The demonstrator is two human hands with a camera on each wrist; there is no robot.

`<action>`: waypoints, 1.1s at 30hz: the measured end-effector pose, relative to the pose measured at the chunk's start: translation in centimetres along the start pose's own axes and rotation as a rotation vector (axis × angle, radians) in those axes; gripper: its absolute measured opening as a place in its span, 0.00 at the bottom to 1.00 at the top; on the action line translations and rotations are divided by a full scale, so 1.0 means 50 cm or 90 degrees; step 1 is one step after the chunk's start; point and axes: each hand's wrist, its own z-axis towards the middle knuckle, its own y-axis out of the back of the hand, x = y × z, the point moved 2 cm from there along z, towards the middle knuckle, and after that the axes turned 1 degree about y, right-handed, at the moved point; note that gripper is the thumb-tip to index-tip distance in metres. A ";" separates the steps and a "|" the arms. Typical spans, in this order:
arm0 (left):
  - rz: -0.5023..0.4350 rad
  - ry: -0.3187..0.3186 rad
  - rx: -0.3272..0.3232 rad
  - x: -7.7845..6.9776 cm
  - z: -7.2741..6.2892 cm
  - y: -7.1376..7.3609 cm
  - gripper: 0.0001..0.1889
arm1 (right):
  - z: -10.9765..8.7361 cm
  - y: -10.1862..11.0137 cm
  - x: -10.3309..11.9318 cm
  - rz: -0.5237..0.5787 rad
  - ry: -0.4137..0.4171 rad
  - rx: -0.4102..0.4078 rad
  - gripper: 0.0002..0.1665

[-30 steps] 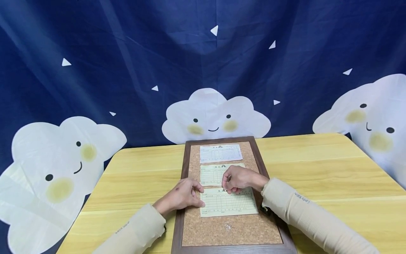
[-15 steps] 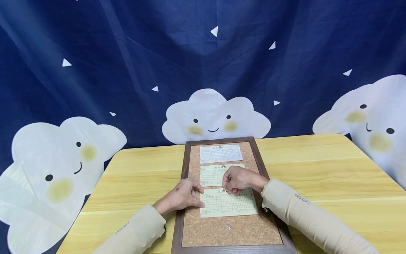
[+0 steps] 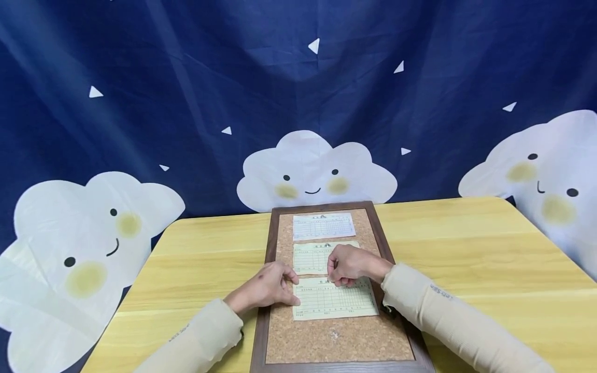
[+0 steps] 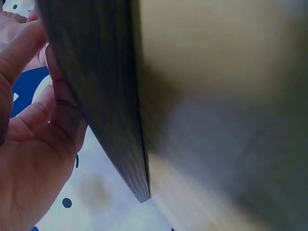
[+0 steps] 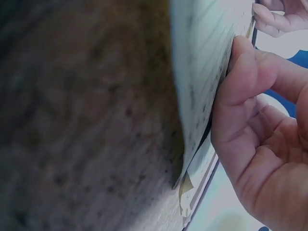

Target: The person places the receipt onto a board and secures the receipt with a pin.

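A pale yellow printed form slip (image 3: 333, 303) lies on a framed cork board (image 3: 373, 344). My left hand (image 3: 267, 286) touches the slip's left edge with thumb and forefinger spread; in the left wrist view that hand (image 4: 41, 154) is beside the dark frame (image 4: 98, 86). At the slip's top edge my right hand (image 3: 353, 263) pinches a small thing, apparently a thumbtack, mostly hidden by the fingertips. In the right wrist view the fingers (image 5: 240, 72) press together against the paper (image 5: 197, 62). Above lie another yellow slip (image 3: 308, 261) and a white slip (image 3: 322, 229), each with a shiny tack at its top.
The board lies on a light wooden table (image 3: 210, 248). A small shiny patch (image 3: 333, 334) shows on the cork below the lowest slip. Behind the table hangs a dark blue curtain (image 3: 261, 77) printed with clouds.
Both hands stay in almost the same places. The whole head view has shifted very slightly; the slips and board have not visibly moved.
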 end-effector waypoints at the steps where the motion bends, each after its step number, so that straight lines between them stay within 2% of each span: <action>1: -0.001 0.004 0.002 0.000 0.000 0.001 0.17 | 0.000 0.000 0.002 -0.005 0.000 0.000 0.11; 5: 0.010 0.006 0.011 -0.002 0.003 0.004 0.17 | 0.003 -0.002 0.007 -0.025 0.001 0.002 0.12; 12: 0.052 -0.018 0.016 -0.004 0.010 0.005 0.17 | 0.002 0.001 0.004 -0.030 0.009 0.013 0.11; 17: 0.056 -0.029 0.011 -0.008 0.012 0.004 0.16 | -0.001 0.012 -0.009 -0.002 0.023 0.042 0.09; 22: 0.045 -0.029 0.011 -0.007 0.010 0.006 0.17 | -0.009 0.023 -0.025 0.071 0.040 0.077 0.06; 26: 0.058 -0.034 -0.006 -0.005 0.002 0.014 0.20 | -0.026 0.037 -0.039 0.117 0.054 0.087 0.05; 33: 0.075 -0.046 -0.051 -0.004 -0.010 0.043 0.23 | -0.055 0.068 -0.059 0.095 0.094 0.065 0.08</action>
